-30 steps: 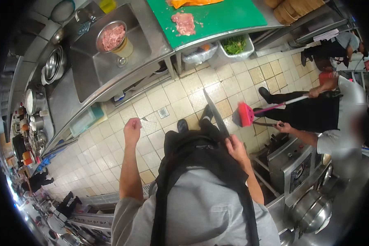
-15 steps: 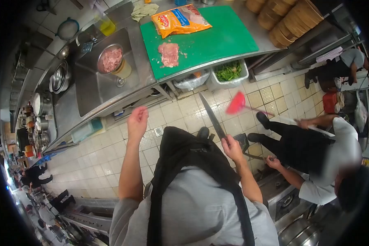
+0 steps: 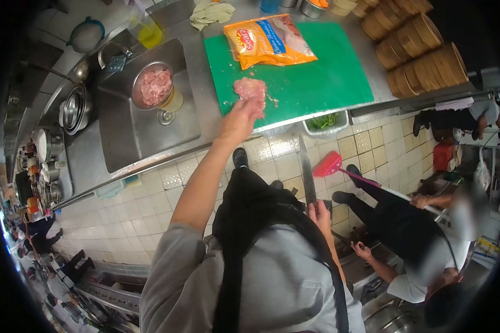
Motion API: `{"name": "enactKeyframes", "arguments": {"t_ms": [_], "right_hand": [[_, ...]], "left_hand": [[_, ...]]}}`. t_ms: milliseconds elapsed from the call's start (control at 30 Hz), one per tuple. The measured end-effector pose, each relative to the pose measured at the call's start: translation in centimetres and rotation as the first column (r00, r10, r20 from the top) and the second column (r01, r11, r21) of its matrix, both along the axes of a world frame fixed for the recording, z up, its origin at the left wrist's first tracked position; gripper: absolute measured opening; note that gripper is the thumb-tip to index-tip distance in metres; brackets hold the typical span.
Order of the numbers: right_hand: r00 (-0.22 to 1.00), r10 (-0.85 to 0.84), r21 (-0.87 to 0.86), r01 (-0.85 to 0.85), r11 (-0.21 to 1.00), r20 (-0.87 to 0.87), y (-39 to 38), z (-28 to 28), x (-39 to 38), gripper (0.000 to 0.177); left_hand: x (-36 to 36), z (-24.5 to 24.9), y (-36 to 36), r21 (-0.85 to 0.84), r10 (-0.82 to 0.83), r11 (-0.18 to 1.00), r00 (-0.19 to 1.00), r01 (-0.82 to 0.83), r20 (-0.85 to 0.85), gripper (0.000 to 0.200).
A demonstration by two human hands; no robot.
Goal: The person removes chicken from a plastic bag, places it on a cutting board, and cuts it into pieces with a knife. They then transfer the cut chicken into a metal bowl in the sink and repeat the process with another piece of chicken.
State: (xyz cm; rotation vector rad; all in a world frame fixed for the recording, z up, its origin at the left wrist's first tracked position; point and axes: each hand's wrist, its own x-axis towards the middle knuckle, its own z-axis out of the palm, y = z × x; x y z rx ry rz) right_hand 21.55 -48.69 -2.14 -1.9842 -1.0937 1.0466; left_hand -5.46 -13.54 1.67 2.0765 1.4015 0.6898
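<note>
My left hand (image 3: pixel 244 117) reaches over the near edge of the green cutting board (image 3: pixel 328 72), its fingers stretched out on the near end of a flat piece of raw meat (image 3: pixel 250 89). Part of the meat is hidden under the fingers. Low at my right side, over the floor, my right hand (image 3: pixel 319 215) grips the handle of a large knife (image 3: pixel 306 166), blade pointing forward. An orange bag of chicken (image 3: pixel 269 41) lies farther back on the board. In the sink to the left, a metal bowl (image 3: pixel 135 91) contains more raw meat.
Bamboo steamers (image 3: pixel 428 69) are stacked right of the board. A bin of green leaves (image 3: pixel 325 123) stands below the counter edge. Close on my right, a co-worker (image 3: pixel 397 230) holds a pink broom (image 3: pixel 329 165). The sink (image 3: pixel 116 144) has a raised metal rim.
My left hand has moved forward from over the floor onto the meat. The knife stays in my right hand. The co-worker's broom has shifted slightly, and the co-worker's other hand has opened.
</note>
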Motion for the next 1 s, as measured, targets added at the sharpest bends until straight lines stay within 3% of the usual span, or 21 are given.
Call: {"name": "enactKeyframes", "arguments": {"t_ms": [100,200,233,433,533,567,633,700,733,800,933,1000], "right_hand": [[0.999,0.021,-0.011,-0.02,1.0,0.039,3.9,1.6,-1.2,0.013],[0.995,0.054,-0.007,-0.054,0.999,0.08,7.0,0.7,-2.1,0.013],[0.995,0.06,-0.005,-0.059,0.998,0.077,8.8,1.1,-2.6,0.012],[0.985,0.1,0.023,-0.104,0.994,0.139,16.4,4.6,-5.9,0.012],[0.998,0.068,-0.037,-0.068,0.997,-0.006,16.7,3.0,-5.8,0.013],[0.994,0.097,0.024,-0.099,0.995,0.058,17.0,3.0,-6.0,0.014],[0.993,0.114,0.03,-0.114,0.993,0.021,17.8,3.0,-6.0,0.015],[0.996,0.087,-0.05,-0.088,0.995,-0.018,17.9,2.6,-5.0,0.014],[0.992,0.111,-0.021,-0.11,0.994,0.061,18.6,3.7,-5.2,0.013],[0.964,0.144,0.035,-0.156,0.987,0.224,20.5,5.4,-5.6,0.012],[0.954,0.16,0.026,-0.172,0.985,0.252,22.0,5.1,-3.2,0.01],[0.975,0.141,-0.021,-0.139,0.99,0.171,22.5,4.5,-1.7,0.009]], "left_hand": [[-1.0,-0.8,1.5,-0.061,-0.129,0.99,0.992,0.127,-0.017,0.025],[-3.1,1.3,1.8,-0.087,-0.181,0.982,0.971,0.169,-0.155,0.022],[-3.9,1.6,1.9,-0.016,-0.165,0.986,0.976,0.164,-0.142,0.023],[-6.5,0.4,3.9,-0.051,0.068,0.996,0.998,-0.069,-0.014,0.026],[-5.1,0.2,4.6,-0.099,0.153,0.982,0.984,-0.162,-0.09,0.036],[-4.6,1.1,5.1,-0.179,0.147,0.968,0.977,-0.174,-0.151,0.036],[-3.4,2.7,6.1,-0.34,0.1,0.922,0.964,-0.183,-0.247,0.036],[-2.9,1.4,7.5,-0.441,0.061,0.88,0.963,-0.176,-0.264,0.034],[-2.3,1.5,8.1,-0.491,0.027,0.857,0.964,-0.159,-0.266,0.034],[-1.5,1.6,8.3,-0.488,0.046,0.858,0.97,-0.161,-0.24,0.031],[-1.2,1.1,7.7,-0.435,0.071,0.89,0.983,-0.139,-0.169,0.027],[-1.3,1.2,7.2,-0.45,0.115,0.88,0.987,-0.154,-0.114,0.027]]}}
